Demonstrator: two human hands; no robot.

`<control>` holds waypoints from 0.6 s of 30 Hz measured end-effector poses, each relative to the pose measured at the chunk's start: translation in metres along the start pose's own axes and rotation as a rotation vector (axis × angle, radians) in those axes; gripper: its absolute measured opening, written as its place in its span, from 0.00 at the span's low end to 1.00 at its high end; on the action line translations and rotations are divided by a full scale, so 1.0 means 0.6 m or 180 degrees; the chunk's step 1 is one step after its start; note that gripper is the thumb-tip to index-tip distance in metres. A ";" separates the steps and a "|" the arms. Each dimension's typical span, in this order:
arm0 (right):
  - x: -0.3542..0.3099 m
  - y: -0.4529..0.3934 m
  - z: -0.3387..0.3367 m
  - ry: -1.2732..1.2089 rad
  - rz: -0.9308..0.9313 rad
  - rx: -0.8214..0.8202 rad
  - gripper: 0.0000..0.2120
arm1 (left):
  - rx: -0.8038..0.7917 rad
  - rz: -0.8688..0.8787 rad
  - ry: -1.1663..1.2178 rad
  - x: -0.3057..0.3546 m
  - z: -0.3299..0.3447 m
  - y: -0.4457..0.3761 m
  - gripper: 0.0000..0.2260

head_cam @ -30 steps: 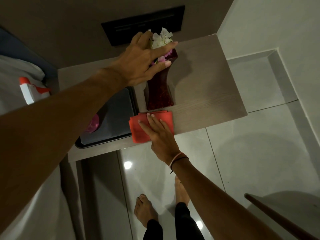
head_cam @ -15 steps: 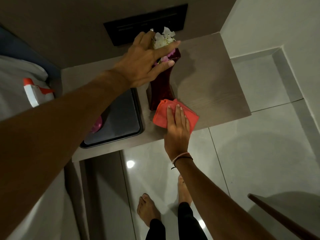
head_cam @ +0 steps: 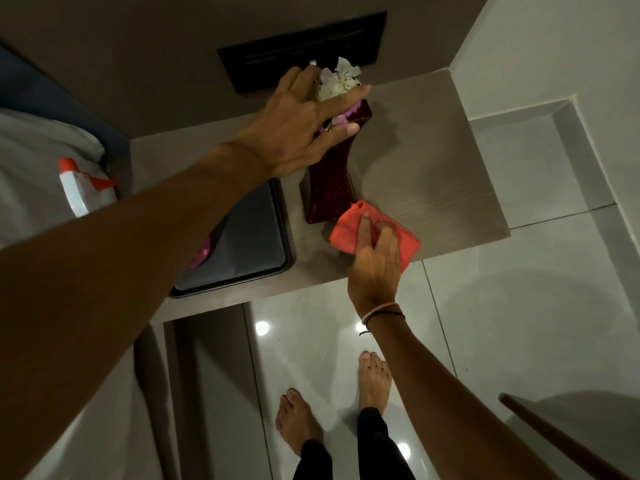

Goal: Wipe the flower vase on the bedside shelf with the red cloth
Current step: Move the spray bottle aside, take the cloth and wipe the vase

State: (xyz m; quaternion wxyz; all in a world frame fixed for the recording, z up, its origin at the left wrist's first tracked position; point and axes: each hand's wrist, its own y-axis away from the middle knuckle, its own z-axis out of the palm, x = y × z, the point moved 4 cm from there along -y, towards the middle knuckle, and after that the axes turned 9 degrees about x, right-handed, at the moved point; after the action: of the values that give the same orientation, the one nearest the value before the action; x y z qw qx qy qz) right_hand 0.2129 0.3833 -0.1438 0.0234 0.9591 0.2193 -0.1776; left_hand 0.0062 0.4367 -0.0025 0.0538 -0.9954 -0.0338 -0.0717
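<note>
A dark red flower vase with white and pink flowers stands upright on the pale wooden bedside shelf. My left hand wraps around the vase's rim and the flowers, steadying it. The red cloth lies bunched on the shelf at the vase's lower right corner, touching its base. My right hand presses on the cloth with fingers curling into it.
A dark tray with something pink lies left of the vase. A white spray bottle with an orange top rests on the bed at far left. A black wall panel is behind. Shiny floor tiles and my bare feet are below; a wooden rail at lower right.
My right hand slid the red cloth rightward along the shelf's front, from in front of the vase to its right corner, and its fingers now bunch the cloth. The left hand stayed on the vase.
</note>
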 end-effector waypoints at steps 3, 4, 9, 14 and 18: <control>0.000 -0.010 -0.005 -0.0139 -0.0037 -0.0008 0.30 | -0.0024 -0.0029 -0.0044 -0.001 0.003 0.000 0.28; -0.004 -0.009 -0.007 -0.0182 -0.0051 0.0042 0.29 | -0.0020 -0.0042 -0.0051 0.000 0.002 0.000 0.29; -0.030 0.006 0.003 -0.0007 -0.0062 0.0138 0.25 | 0.0087 -0.0009 -0.0056 0.009 -0.005 0.005 0.28; -0.053 0.006 0.024 0.0064 0.0004 0.0068 0.24 | 0.0122 0.0000 -0.0068 0.015 -0.006 0.009 0.26; -0.062 0.011 0.025 0.0145 -0.0062 0.0204 0.25 | 0.0160 0.0035 -0.0034 0.021 -0.012 0.011 0.26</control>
State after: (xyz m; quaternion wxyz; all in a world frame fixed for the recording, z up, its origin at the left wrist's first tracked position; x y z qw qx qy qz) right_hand 0.1796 0.3604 -0.1448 -0.0141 0.9610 0.2233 -0.1628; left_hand 0.0183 0.4300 0.0057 0.0791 -0.9943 -0.0304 -0.0652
